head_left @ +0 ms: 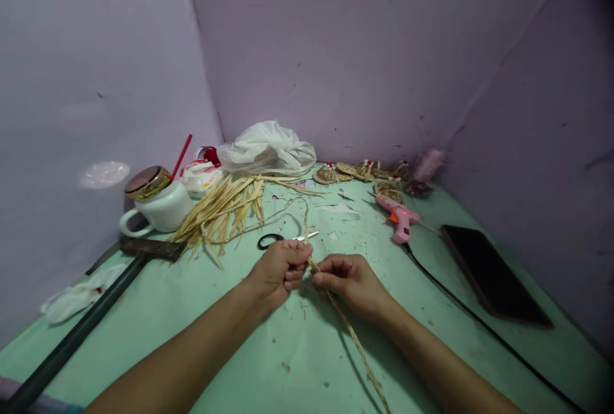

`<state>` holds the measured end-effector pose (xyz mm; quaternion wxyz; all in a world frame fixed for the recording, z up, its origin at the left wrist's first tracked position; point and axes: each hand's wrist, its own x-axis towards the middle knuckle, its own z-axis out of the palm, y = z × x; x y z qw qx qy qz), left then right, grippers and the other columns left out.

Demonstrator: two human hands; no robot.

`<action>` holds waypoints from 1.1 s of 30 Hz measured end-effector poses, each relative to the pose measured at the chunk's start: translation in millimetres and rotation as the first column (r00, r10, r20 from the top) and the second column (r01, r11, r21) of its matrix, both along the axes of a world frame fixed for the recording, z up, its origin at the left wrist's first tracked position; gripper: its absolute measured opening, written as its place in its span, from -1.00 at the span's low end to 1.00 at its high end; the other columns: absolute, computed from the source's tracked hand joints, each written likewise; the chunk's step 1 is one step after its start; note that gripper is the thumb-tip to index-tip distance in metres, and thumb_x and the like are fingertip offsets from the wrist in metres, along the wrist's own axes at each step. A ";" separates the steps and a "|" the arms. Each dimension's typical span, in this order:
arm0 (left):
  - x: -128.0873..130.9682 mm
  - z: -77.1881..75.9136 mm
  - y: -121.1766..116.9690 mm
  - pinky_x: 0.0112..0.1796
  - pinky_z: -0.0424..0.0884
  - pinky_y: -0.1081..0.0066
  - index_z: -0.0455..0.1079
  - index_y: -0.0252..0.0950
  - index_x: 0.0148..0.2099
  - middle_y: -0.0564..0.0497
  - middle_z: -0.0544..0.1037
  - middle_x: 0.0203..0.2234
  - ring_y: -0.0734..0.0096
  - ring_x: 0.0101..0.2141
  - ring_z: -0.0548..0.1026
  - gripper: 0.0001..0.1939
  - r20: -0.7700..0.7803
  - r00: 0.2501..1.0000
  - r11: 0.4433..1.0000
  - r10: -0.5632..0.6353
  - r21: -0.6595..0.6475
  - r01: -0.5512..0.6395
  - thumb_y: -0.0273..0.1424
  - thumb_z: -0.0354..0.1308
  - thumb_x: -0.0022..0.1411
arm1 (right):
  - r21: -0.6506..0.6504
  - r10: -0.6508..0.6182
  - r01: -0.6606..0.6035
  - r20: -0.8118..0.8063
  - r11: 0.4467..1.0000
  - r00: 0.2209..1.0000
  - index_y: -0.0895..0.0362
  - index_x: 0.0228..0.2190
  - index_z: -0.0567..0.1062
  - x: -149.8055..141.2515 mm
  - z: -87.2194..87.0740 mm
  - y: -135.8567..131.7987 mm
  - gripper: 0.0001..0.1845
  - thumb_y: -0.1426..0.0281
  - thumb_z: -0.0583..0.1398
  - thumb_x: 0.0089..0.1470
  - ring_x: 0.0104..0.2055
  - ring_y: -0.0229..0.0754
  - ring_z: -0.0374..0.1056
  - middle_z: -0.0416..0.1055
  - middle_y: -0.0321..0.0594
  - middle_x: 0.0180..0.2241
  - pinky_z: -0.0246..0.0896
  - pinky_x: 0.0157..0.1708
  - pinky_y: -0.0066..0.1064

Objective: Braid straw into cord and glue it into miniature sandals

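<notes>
Cord [354, 332] is pinched in my left fingers [296, 256] and my right fingers [330, 281], running toward five o'clock; on the desk [268, 369], scissors [301, 238] lie at eleven, a glue gun [405, 214] at two.

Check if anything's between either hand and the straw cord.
Nothing visible: the left hand and right hand both pinch the straw cord directly. Just beyond them, the cord crosses the scissors in this view; whether they touch can't be told.

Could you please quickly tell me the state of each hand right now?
Left hand: closed, holding the straw cord at thumb and fingers.
Right hand: closed, pinching the same cord beside the left hand.
</notes>
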<state>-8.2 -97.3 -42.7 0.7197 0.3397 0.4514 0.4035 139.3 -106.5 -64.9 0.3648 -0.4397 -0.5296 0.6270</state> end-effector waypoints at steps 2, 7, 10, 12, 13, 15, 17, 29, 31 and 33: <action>-1.9 -1.6 3.2 -0.75 -0.18 0.60 0.08 -0.28 -0.63 0.25 0.03 -0.83 0.73 -0.78 -0.08 -0.68 -0.027 0.996 0.994 0.088 0.063 -0.086 -0.31 0.20 -0.15 | -0.025 -0.006 0.005 -0.040 1.000 0.999 0.21 -0.56 0.46 -0.4 2.5 -0.6 -0.75 0.31 0.34 -0.30 -0.66 -0.37 0.19 0.34 -0.35 -0.69 0.10 -0.63 -0.49; -4.4 -8.3 8.6 -0.74 -0.17 0.60 0.14 -0.31 -0.63 0.26 0.07 -0.83 0.73 -0.77 -0.04 -0.65 -0.119 0.959 0.951 0.257 0.206 -0.229 -0.27 0.27 -0.20 | -0.144 -0.003 -0.021 -0.163 0.989 0.987 0.22 -0.52 0.47 -4.0 0.8 -2.9 -0.62 0.26 0.40 -0.41 -0.66 -0.37 0.21 0.34 -0.36 -0.67 0.21 -0.64 -0.47; -5.1 -7.4 6.6 -0.74 -0.12 0.58 0.19 -0.32 -0.63 0.22 0.13 -0.82 0.70 -0.77 0.02 -0.63 -0.144 0.973 0.964 0.178 0.225 -0.143 -0.18 0.25 -0.16 | -0.192 -0.062 0.025 -0.190 0.981 0.980 0.22 -0.55 0.47 -5.7 -2.6 -2.6 -0.61 0.26 0.42 -0.46 -0.66 -0.36 0.23 0.34 -0.35 -0.69 0.21 -0.67 -0.49; -4.8 -5.6 4.0 -0.73 -0.09 0.56 0.24 -0.34 -0.63 0.17 0.19 -0.83 0.67 -0.77 0.07 -0.63 -0.166 0.982 0.972 0.093 0.228 -0.054 -0.15 0.24 -0.14 | -0.195 -0.082 0.041 -0.205 0.980 0.975 0.23 -0.55 0.47 -6.3 -2.5 -2.5 -0.62 0.27 0.42 -0.45 -0.65 -0.36 0.25 0.36 -0.34 -0.68 0.20 -0.67 -0.51; -4.2 -5.0 2.9 -0.73 -0.08 0.55 0.26 -0.35 -0.64 0.15 0.21 -0.84 0.66 -0.77 0.08 -0.63 -0.180 0.982 0.972 0.064 0.232 -0.021 -0.15 0.24 -0.15 | -0.193 -0.080 0.039 -0.208 0.980 0.975 0.23 -0.55 0.48 -6.4 -1.7 -2.6 -0.62 0.27 0.42 -0.44 -0.65 -0.36 0.25 0.36 -0.33 -0.67 0.20 -0.66 -0.51; -2.4 -5.3 1.4 -0.72 -0.07 0.55 0.26 -0.35 -0.67 0.15 0.21 -0.86 0.66 -0.78 0.08 -0.63 -0.212 0.976 0.970 0.054 0.245 0.000 -0.17 0.25 -0.17 | -0.197 -0.068 0.026 -0.208 0.980 0.976 0.24 -0.55 0.48 -6.6 -0.1 -2.9 -0.63 0.28 0.42 -0.43 -0.65 -0.36 0.25 0.36 -0.32 -0.68 0.20 -0.65 -0.51; -0.4 -7.1 1.4 -0.71 -0.07 0.54 0.23 -0.34 -0.69 0.16 0.21 -0.88 0.66 -0.79 0.07 -0.64 -0.246 0.965 0.964 0.093 0.263 -0.026 -0.20 0.26 -0.18 | -0.197 -0.036 -0.006 -0.209 0.980 0.977 0.24 -0.55 0.48 -6.3 0.4 -3.0 -0.63 0.26 0.41 -0.42 -0.66 -0.37 0.24 0.35 -0.33 -0.69 0.20 -0.64 -0.50; 7.9 -7.8 -3.5 -0.70 -0.14 0.54 0.17 -0.31 -0.69 0.20 0.13 -0.87 0.68 -0.78 0.00 -0.64 -0.241 0.969 0.982 0.058 0.190 -0.011 -0.18 0.22 -0.22 | 0.042 -0.013 0.015 -0.052 0.999 0.999 0.19 -0.63 0.39 -4.0 2.7 -8.7 -0.77 0.30 0.29 -0.23 -0.68 -0.38 0.08 0.23 -0.39 -0.73 -0.02 -0.65 -0.50; 11.8 -9.1 -5.2 -0.71 -0.17 0.54 0.14 -0.29 -0.69 0.22 0.08 -0.86 0.69 -0.78 -0.03 -0.65 -0.221 0.974 0.989 0.045 0.147 -0.013 -0.18 0.19 -0.21 | 0.194 -0.043 0.039 0.018 0.980 0.999 0.19 -0.64 0.40 -4.2 4.5 -12.5 -0.84 0.37 0.24 -0.16 -0.63 -0.36 0.08 0.21 -0.38 -0.70 -0.04 -0.62 -0.49; 14.1 -11.6 -5.4 -0.71 -0.18 0.54 0.13 -0.28 -0.68 0.23 0.06 -0.86 0.69 -0.78 -0.06 -0.67 -0.212 0.976 0.992 0.055 0.127 -0.029 -0.21 0.18 -0.18 | 0.339 -0.083 0.043 0.102 0.940 0.991 0.18 -0.63 0.43 -4.1 4.7 -14.1 -0.86 0.41 0.21 -0.12 -0.57 -0.33 0.11 0.25 -0.35 -0.66 0.00 -0.56 -0.47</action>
